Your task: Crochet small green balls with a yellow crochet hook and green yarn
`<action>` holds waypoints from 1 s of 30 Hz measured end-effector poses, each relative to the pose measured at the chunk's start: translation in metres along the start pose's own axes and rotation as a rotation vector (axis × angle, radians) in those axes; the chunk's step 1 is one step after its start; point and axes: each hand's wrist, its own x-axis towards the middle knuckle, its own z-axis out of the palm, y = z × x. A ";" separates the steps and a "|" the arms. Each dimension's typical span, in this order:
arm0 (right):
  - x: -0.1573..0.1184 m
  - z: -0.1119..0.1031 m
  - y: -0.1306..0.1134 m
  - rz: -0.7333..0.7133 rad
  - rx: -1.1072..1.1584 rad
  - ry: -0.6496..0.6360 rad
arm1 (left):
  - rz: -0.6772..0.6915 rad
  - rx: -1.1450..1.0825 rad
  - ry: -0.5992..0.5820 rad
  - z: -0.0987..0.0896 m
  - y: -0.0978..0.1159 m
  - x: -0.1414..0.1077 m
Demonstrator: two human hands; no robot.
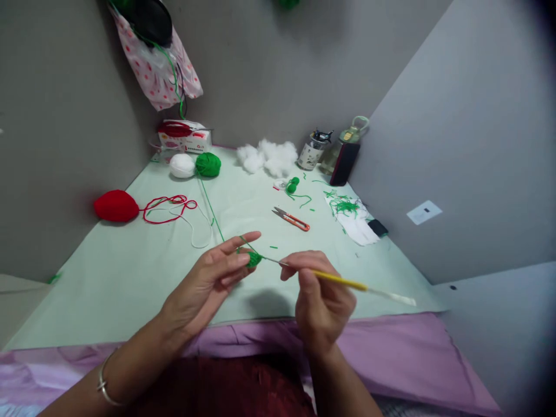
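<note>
My left hand (217, 272) pinches a small green crochet piece (253, 259) between thumb and fingers. Over its raised index finger runs a strand of green yarn (211, 207), which leads back to a green yarn ball (208, 165). In my right hand (319, 295) is a crochet hook (341, 280) with a yellow handle, held like a pen. The hook's thin metal end reaches left to the edge of the green piece, where its tip is too small to make out.
Orange-handled thread snips (292, 219) lie beyond my hands. Around them are a red yarn ball (116, 206), a white yarn ball (182, 165), white stuffing (271, 158), green yarn scraps (345, 206), a pen cup (310, 153), a bottle (343, 145) and a phone (345, 164).
</note>
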 end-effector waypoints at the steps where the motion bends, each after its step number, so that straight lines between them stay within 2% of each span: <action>1: 0.003 0.000 0.000 0.107 0.136 0.027 | 0.006 -0.016 0.000 0.000 0.002 0.000; 3: 0.007 0.001 0.000 0.265 0.350 0.028 | 0.044 0.002 -0.013 0.001 0.003 -0.001; 5: 0.009 0.002 0.002 0.347 0.461 -0.022 | 0.072 0.038 -0.039 0.003 0.002 -0.003; 9: 0.009 0.004 0.006 0.424 0.514 -0.060 | 0.104 0.089 -0.052 0.005 -0.002 -0.006; 15: 0.012 0.002 0.003 0.510 0.589 -0.001 | 0.148 0.162 0.001 0.004 0.001 -0.007; 17: 0.012 0.000 0.000 0.485 0.525 0.003 | 0.168 0.174 0.009 0.003 0.001 -0.007; 19: 0.010 -0.001 -0.002 0.394 0.378 -0.011 | 0.197 0.208 0.019 0.002 0.000 -0.007; 21: 0.006 -0.002 -0.004 0.206 0.170 -0.055 | 0.245 0.263 0.052 0.003 -0.004 -0.006; 23: 0.001 -0.003 -0.003 -0.042 -0.067 -0.127 | 0.275 0.266 0.075 0.003 -0.006 -0.005; 25: -0.004 -0.002 -0.001 -0.235 -0.258 -0.172 | 0.209 0.172 0.056 0.004 -0.007 -0.004; 26: -0.006 -0.002 0.000 -0.275 -0.301 -0.170 | 0.138 0.103 0.028 0.004 -0.007 -0.004; 28: -0.007 -0.002 0.001 -0.220 -0.239 -0.126 | 0.000 -0.016 -0.014 0.003 -0.004 -0.003; 30: -0.004 -0.002 0.001 -0.038 -0.025 -0.053 | -0.046 -0.058 -0.023 0.002 0.000 -0.002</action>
